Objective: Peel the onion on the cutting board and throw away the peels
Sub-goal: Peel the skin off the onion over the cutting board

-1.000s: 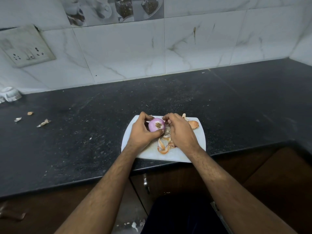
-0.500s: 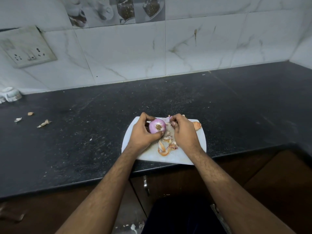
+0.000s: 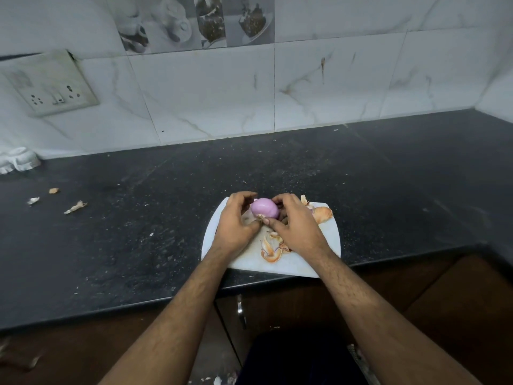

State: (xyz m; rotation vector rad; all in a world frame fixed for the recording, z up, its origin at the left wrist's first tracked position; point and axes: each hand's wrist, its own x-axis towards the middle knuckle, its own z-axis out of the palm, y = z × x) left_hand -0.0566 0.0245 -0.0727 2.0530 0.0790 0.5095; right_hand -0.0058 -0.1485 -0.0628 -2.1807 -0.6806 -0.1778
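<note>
A purple onion (image 3: 265,208), its skin mostly off, is held just above the white cutting board (image 3: 324,245) at the counter's front edge. My left hand (image 3: 236,223) grips its left side with curled fingers and thumb. My right hand (image 3: 295,223) grips its right side, the thumb near the brown root end that faces me. Orange-brown peels (image 3: 270,250) lie on the board below my right hand. A larger peel piece (image 3: 322,213) sits at the board's far right corner.
The board lies on a black stone counter (image 3: 138,232) against a marble-tiled wall. A few peel scraps (image 3: 75,207) lie on the counter at the left. A white object (image 3: 19,161) sits by the wall at far left. A cabinet handle (image 3: 241,309) shows below the counter edge.
The onion has been turned in both hands, so its root end now points down toward me and its smooth purple side faces up. My right hand has closed in on it.
</note>
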